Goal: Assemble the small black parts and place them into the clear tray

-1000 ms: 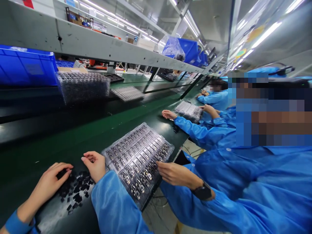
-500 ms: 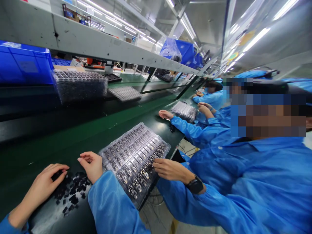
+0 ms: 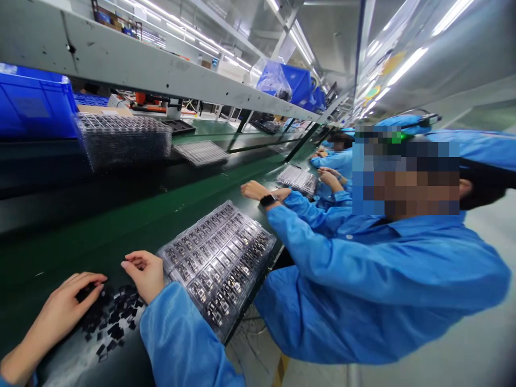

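Note:
My left hand [image 3: 66,306] rests at the left of a loose pile of small flat black squares [image 3: 115,329], palm down. Its thumb and forefinger are curved and apart, with nothing visible between them. On the pile's far right side is my right hand [image 3: 147,274], fingers curled and thumb tip close to the forefinger; anything pinched there is too small to make out. Right beside that hand and its blue sleeve lies a clear plastic tray [image 3: 163,251] holding rows of small circuit boards [image 3: 217,312].
A co-worker in a blue smock [image 3: 363,279] sits at the right, both hands beyond the tray. Stacked clear trays [image 3: 124,140] and a blue bin [image 3: 36,107] stand behind the green bench [image 3: 100,228]. A metal beam [image 3: 161,72] crosses above.
The co-worker's watch-wearing hand has left the tray of circuit boards and moved beyond its far end. My hands keep nearly the same pose; the whole view has shifted slightly.

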`<move>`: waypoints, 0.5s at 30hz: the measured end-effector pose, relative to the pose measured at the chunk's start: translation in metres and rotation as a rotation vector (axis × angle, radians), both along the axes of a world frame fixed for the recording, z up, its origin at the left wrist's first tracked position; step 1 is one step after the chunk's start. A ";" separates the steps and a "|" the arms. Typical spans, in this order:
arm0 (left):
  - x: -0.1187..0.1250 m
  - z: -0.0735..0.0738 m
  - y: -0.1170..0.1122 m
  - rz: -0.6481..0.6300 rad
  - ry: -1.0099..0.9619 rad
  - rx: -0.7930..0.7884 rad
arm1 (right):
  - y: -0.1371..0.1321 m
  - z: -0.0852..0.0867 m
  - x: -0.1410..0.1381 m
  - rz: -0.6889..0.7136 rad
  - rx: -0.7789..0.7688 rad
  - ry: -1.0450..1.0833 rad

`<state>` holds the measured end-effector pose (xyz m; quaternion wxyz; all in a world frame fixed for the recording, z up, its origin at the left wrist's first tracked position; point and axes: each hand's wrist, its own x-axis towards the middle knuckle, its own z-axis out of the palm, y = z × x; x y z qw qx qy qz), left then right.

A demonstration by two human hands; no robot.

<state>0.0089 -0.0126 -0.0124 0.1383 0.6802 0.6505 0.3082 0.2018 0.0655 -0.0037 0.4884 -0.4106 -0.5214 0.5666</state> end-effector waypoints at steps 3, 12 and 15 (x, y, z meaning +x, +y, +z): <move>0.002 0.005 0.000 -0.012 -0.005 0.001 | 0.001 0.000 0.000 0.007 0.006 0.005; 0.004 0.007 0.001 -0.006 -0.027 -0.033 | 0.002 0.001 0.000 0.006 0.014 -0.008; 0.005 0.009 0.001 -0.010 -0.022 -0.041 | 0.001 0.001 0.001 0.007 0.020 -0.002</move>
